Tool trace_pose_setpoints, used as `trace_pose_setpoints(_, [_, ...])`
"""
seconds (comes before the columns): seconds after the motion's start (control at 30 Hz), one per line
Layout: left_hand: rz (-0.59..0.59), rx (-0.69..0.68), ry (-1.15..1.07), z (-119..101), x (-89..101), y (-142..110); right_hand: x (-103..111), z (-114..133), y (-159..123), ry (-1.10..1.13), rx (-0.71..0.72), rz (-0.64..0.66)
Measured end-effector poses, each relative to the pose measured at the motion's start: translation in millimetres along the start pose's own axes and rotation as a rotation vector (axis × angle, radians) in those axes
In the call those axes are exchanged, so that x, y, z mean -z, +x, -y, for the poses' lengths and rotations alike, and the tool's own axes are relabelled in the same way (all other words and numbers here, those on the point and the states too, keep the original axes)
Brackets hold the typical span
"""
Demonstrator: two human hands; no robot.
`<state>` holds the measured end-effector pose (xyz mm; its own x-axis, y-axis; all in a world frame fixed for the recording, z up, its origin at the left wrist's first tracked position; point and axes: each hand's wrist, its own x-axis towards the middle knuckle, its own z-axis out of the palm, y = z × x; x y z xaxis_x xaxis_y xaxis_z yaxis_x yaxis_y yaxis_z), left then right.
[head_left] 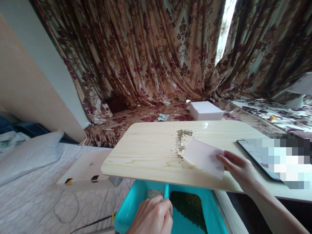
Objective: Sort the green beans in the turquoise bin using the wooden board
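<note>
My right hand (237, 167) pinches the right edge of a thin white sheet (203, 156), which lies slanted low over the wooden board. Along the sheet's far-left edge, small greenish-brown grains (180, 139) are scattered in a curved band on the board (138, 149). My left hand (154, 214) is closed over the divider of a turquoise bin (128, 206) below the board's near edge; its fingertips are partly hidden. In the bin's right compartment lies a heap of dark green grains (187, 206). The left compartment has a pale bottom with a few specks.
A phone-like device (253, 159) lies at the board's right, partly blurred out. Behind the board stands a white box (206, 110) on patterned cloth. To the left, a white carton (85, 167) rests on the quilted bed (31, 198). Patterned curtains (146, 48) hang behind.
</note>
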<state>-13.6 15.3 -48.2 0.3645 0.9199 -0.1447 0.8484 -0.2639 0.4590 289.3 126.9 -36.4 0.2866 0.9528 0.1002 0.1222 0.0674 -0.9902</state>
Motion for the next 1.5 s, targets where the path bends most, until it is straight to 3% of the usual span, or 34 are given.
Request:
trace_pose_setpoints(0.5, [0.008, 0.007, -0.015, 6, -1.9, 1, -18, -1, 5, -0.023, 0.048, 0.068])
trace_pose_setpoints(0.93, [0.053, 0.1, -0.034, -13, 14.2, -6, -22, 7, 2, -0.076, 0.074, 0.139])
trace_pose_setpoints(1.2, [-0.005, 0.064, -0.053, -6, 12.7, -6, -6, 11, -10, -0.105, 0.067, 0.03])
trace_pose_setpoints(1.5, [-0.016, 0.066, -0.054, -5, 10.3, -7, -13, 11, -15, -0.095, 0.076, 0.053])
